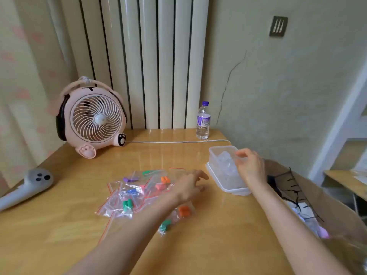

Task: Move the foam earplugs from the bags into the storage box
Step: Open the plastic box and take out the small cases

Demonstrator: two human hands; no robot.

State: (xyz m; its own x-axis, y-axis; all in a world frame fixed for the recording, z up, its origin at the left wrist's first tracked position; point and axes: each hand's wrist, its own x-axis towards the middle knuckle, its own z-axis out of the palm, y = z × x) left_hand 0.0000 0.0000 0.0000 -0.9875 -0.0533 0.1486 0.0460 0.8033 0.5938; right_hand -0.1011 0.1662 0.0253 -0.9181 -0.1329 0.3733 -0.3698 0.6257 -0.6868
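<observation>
Foam earplugs, short cylinders in green, orange, purple, blue and pink: kept inside small clear zip bags with red seal strips, which are heaped, overlapping, at the middle of the yellow wooden surface. Two further bags, one with orange plugs and one with green, are partly covered by the left forearm.

Storage box, rectangular, clear plastic, open-topped: set just right of the heap, near the right edge of the surface. Crumpled clear plastic is seen inside.

Left hand: held over the right edge of the heap, fingers spread and loosely bent, nothing gripped.

Right hand: held above the box, fingers bent, tips drawn close to the thumb. Whether anything is pinched cannot be told.

Pink round desk fan: stood at the far left. A white cable is run from it along the far edge.

Clear water bottle, purple cap: stood upright beside the cable.

Grey handheld controller: laid at the left edge.
</observation>
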